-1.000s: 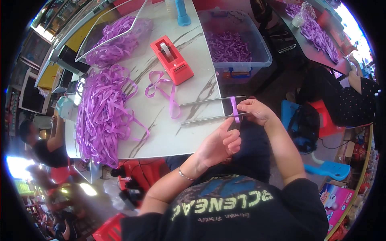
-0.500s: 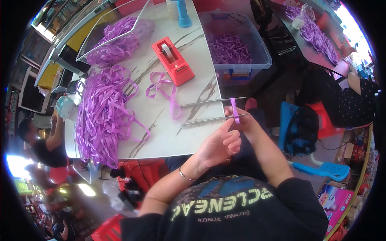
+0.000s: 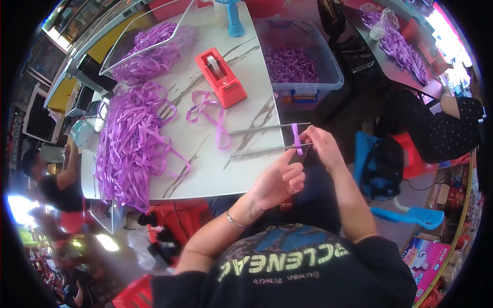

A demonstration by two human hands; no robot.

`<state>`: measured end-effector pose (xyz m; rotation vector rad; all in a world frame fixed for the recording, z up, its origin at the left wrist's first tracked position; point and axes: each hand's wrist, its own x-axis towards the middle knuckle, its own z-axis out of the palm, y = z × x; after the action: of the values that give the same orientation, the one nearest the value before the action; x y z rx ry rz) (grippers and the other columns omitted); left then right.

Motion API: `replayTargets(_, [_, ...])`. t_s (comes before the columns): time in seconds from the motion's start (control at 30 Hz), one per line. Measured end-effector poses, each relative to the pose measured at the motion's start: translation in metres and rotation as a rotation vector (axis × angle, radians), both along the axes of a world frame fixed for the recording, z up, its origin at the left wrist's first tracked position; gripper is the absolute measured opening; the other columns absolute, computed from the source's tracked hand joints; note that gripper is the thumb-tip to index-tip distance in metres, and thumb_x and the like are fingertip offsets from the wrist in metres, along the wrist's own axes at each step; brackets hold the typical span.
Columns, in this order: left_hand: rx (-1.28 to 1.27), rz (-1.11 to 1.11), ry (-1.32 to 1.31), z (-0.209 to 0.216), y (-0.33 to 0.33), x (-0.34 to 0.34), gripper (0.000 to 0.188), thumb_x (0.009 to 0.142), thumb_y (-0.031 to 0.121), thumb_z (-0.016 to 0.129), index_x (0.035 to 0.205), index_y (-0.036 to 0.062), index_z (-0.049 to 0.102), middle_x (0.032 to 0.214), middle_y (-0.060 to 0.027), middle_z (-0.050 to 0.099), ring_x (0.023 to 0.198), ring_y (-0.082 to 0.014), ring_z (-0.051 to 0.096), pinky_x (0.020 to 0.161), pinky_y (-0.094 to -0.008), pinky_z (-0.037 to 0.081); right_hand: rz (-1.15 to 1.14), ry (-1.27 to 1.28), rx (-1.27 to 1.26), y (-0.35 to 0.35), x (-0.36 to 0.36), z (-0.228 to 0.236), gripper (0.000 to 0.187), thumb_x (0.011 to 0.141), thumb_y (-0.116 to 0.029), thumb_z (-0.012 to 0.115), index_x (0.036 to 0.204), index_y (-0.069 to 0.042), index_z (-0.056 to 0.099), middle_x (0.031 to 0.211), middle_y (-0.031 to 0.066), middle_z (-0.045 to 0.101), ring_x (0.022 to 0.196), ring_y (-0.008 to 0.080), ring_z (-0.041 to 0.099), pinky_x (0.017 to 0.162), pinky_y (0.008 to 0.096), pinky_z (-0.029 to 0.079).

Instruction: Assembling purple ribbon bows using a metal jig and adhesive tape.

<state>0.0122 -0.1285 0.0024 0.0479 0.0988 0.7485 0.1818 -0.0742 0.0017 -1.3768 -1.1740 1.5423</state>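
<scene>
Two thin parallel metal rods (image 3: 257, 128) stick out over the table's right edge, with a short purple ribbon (image 3: 296, 139) looped round them near their free ends. My left hand (image 3: 280, 180) has its index finger at the ribbon's lower end by the nearer rod. Its other fingers are curled in. My right hand (image 3: 323, 146), just right of the loop, pinches at the ribbon; the exact bit between its fingertips is hard to see. A longer loose purple ribbon (image 3: 222, 134) lies on the table left of the rods.
On the marble-patterned table (image 3: 205, 174) are a red tape dispenser (image 3: 222, 79), a heap of purple ribbons (image 3: 131, 143) and a clear bin (image 3: 179, 28) of ribbons. A plastic tub (image 3: 328, 56) with short purple pieces stands beyond the right edge. Another person (image 3: 452, 128) sits at right.
My right hand has moved from behind the ribbon loop to its right side, fingertips pinched. My left hand stays almost in place at the loop's lower end.
</scene>
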Motion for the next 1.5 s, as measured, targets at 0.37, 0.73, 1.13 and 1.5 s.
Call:
replayTargets(0.37, [0.025,-0.012,-0.017,0.002,0.003,0.002,0.026,0.084,0.011,0.045,0.109,0.0174,0.044,0.062,0.0031,0.034,0.061,-0.0111,0.036,0.061,-0.0238,0.033,0.128,-0.171,0.213,0.010,0.002,-0.009,0.024,0.083,-0.027,0.058,0.079,-0.004,0.063,0.072,-0.0010,0.060,0.066,0.0111,0.055,0.055,0.0268,0.042])
replayTargets(0.73, [0.030,0.019,-0.104,-0.007,-0.001,-0.002,0.036,0.087,0.009,0.042,0.121,0.0174,0.033,0.065,0.0023,0.036,0.064,-0.0124,0.040,0.062,-0.0234,0.036,0.383,1.009,-0.239,0.021,-0.019,-0.089,0.022,0.085,-0.032,0.056,0.089,-0.011,0.053,0.081,-0.0009,0.056,0.076,0.0105,0.055,0.066,0.0269,0.045])
replayTargets(1.13, [0.025,-0.008,-0.020,-0.003,0.001,0.001,0.011,0.086,0.015,0.041,0.096,0.0167,0.041,0.066,0.0027,0.034,0.062,-0.0107,0.037,0.062,-0.0243,0.035,0.235,0.559,-0.417,0.027,0.006,-0.048,0.037,0.089,-0.033,0.048,0.116,-0.008,0.051,0.100,0.0034,0.059,0.085,0.0146,0.056,0.077,0.0310,0.044])
replayTargets(1.5, [0.200,0.100,0.526,0.030,-0.015,-0.018,0.044,0.090,0.020,0.041,0.132,0.0094,0.032,0.080,-0.0002,0.050,0.069,-0.0098,0.048,0.064,-0.0226,0.041,0.184,0.147,-0.083,0.017,-0.005,-0.017,0.030,0.085,-0.025,0.058,0.106,-0.004,0.059,0.088,0.0026,0.064,0.073,0.0055,0.054,0.064,0.0200,0.040])
